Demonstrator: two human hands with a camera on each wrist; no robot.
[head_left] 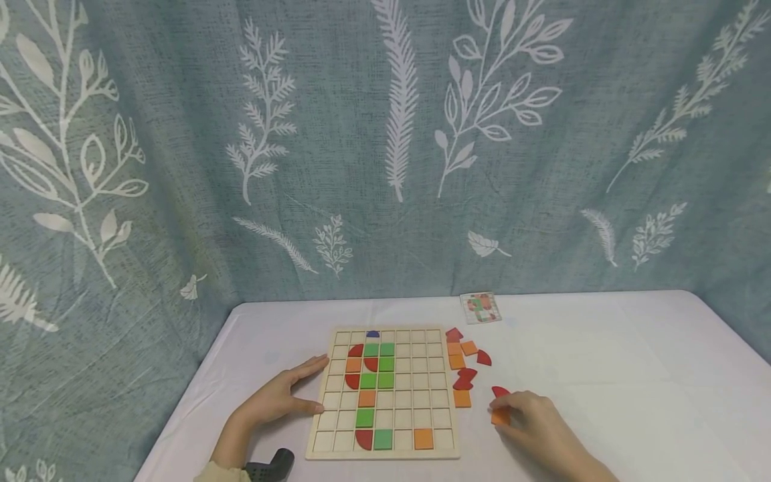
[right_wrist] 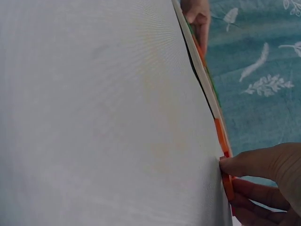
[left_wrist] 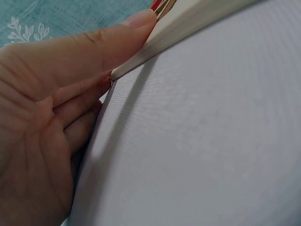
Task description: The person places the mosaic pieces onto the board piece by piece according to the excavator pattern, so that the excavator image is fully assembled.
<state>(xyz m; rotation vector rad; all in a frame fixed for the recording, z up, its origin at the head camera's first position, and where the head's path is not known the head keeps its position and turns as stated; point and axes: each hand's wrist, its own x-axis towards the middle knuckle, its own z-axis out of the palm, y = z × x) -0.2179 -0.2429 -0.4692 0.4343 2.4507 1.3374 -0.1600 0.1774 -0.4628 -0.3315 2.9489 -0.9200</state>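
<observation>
A wooden grid board (head_left: 403, 419) lies on the white table, with green, orange and red tiles in some of its squares. My left hand (head_left: 280, 396) rests along its left edge, thumb and fingers spread; in the left wrist view the thumb (left_wrist: 117, 40) lies over the board's rim. To the right of the board, my right hand (head_left: 536, 425) pinches an orange square tile (head_left: 500, 416) between thumb and fingers, low at the tabletop. A red quarter-round tile (head_left: 500, 391) lies just beyond those fingers.
Several loose orange tiles (head_left: 462, 399) and red pieces (head_left: 464, 379) lie along the board's right side. A small blue piece (head_left: 373, 334) sits in the top row. A pattern card (head_left: 480, 308) lies at the back, before the curtain (head_left: 361, 167). A black object (head_left: 280, 464) is by the left wrist.
</observation>
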